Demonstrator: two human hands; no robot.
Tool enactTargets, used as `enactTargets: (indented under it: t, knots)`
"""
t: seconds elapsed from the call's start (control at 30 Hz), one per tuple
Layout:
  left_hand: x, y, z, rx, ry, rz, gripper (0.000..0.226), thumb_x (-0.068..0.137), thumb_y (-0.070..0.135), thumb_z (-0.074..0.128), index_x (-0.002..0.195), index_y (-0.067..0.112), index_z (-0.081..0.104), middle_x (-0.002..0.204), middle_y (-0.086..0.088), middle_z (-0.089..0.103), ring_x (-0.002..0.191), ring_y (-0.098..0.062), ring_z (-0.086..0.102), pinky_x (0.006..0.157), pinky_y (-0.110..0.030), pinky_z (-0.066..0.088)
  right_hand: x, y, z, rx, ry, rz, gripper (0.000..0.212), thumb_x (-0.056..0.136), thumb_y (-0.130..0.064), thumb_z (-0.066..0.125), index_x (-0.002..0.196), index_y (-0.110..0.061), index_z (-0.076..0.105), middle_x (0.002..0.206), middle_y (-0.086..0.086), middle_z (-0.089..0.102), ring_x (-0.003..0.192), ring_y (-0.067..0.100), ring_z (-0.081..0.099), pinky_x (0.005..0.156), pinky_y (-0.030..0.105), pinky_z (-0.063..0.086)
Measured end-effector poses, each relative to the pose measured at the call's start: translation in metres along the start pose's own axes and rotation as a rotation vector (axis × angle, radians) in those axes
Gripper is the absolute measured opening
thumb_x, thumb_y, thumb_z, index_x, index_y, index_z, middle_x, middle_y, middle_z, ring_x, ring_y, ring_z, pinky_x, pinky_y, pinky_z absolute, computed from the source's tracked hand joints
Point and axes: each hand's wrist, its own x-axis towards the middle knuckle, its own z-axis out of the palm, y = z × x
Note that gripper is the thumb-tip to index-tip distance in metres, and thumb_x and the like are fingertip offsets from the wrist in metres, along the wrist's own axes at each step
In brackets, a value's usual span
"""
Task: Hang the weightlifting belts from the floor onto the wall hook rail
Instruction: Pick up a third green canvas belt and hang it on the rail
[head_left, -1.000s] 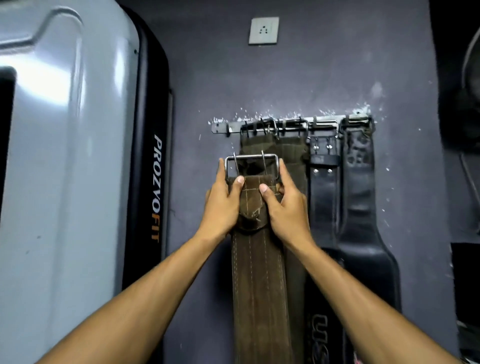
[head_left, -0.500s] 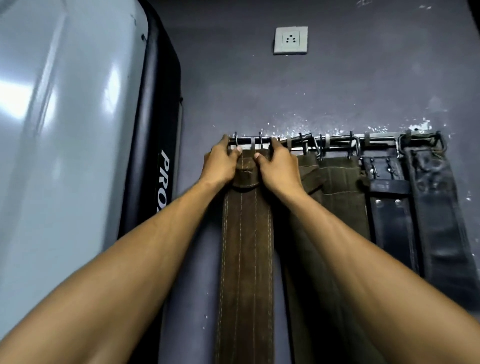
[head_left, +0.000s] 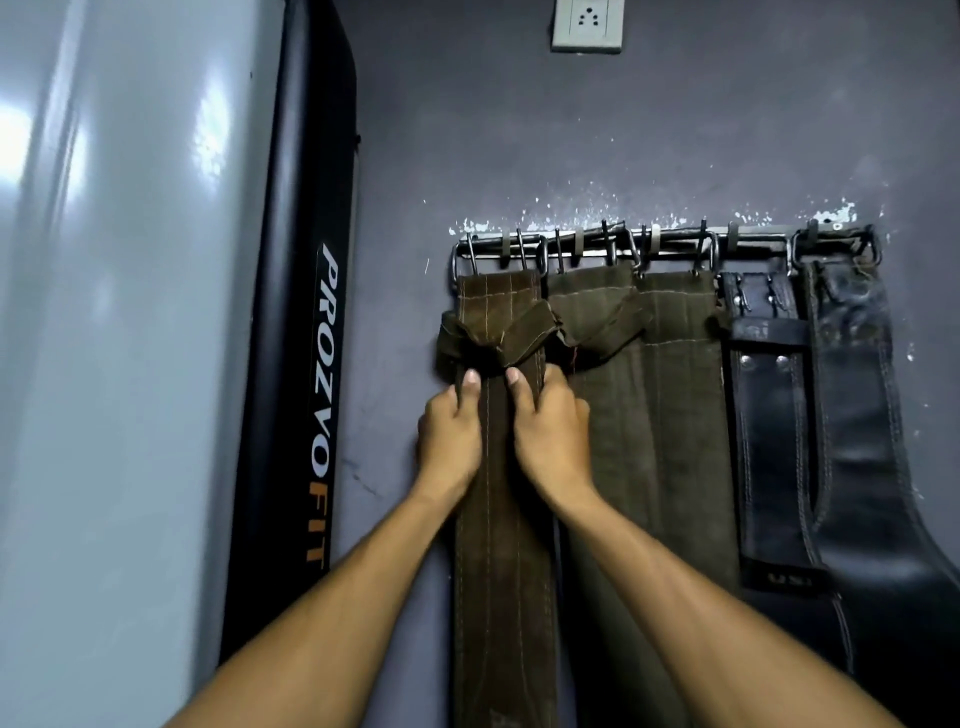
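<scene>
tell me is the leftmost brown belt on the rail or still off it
On the rail. The leftmost brown belt hangs straight down from its buckle, hooked over the hook rail. The left hand and right hand grip it below.

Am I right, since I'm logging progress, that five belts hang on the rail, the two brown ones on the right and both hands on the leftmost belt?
Not quite. The head view shows five belts on the hook rail, but the brown ones are three and hang on the left; the two black belts are on the right. The left hand and right hand do hold the leftmost brown belt.
</scene>
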Motion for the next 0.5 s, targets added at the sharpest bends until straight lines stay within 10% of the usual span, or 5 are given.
enactTargets:
  t: [0.17, 0.37, 0.5]
  knots:
    - [-0.007, 0.012, 0.006, 0.055, 0.096, 0.013, 0.047, 0.106, 0.045, 0.046, 0.07, 0.015, 0.054, 0.066, -0.001, 0.058, 0.064, -0.019, 0.053, 0.059, -0.033, 0.038, -0.003, 0.002, -0.002, -0.012, 0.05, -0.011, 0.031, 0.106, -0.033, 0.058, 0.092, -0.005, 0.063, 0.083, 0.012, 0.074, 0.08, 0.032, 0.069, 0.065, 0.03, 0.035]
    - [-0.09, -0.038, 0.001, -0.211, -0.082, -0.14, 0.046, 0.104, 0.045, 0.051, 0.109, 0.008, 0.077, 0.096, -0.004, 0.081, 0.089, -0.015, 0.076, 0.08, -0.032, 0.061, -0.075, 0.041, -0.032, 0.258, -0.181, 0.194, 0.031, 0.102, -0.043, 0.063, 0.099, -0.016, 0.078, 0.095, -0.006, 0.082, 0.091, 0.006, 0.076, 0.083, 0.032, 0.059]
    - [-0.142, -0.071, 0.004, -0.209, -0.022, -0.224, 0.048, 0.104, 0.038, 0.054, 0.067, 0.012, 0.07, 0.059, 0.01, 0.069, 0.055, 0.0, 0.059, 0.055, -0.023, 0.047, -0.132, 0.066, -0.028, 0.163, -0.082, 0.165, 0.024, 0.105, -0.032, 0.061, 0.103, -0.014, 0.077, 0.092, -0.006, 0.08, 0.09, 0.004, 0.075, 0.083, 0.031, 0.059]
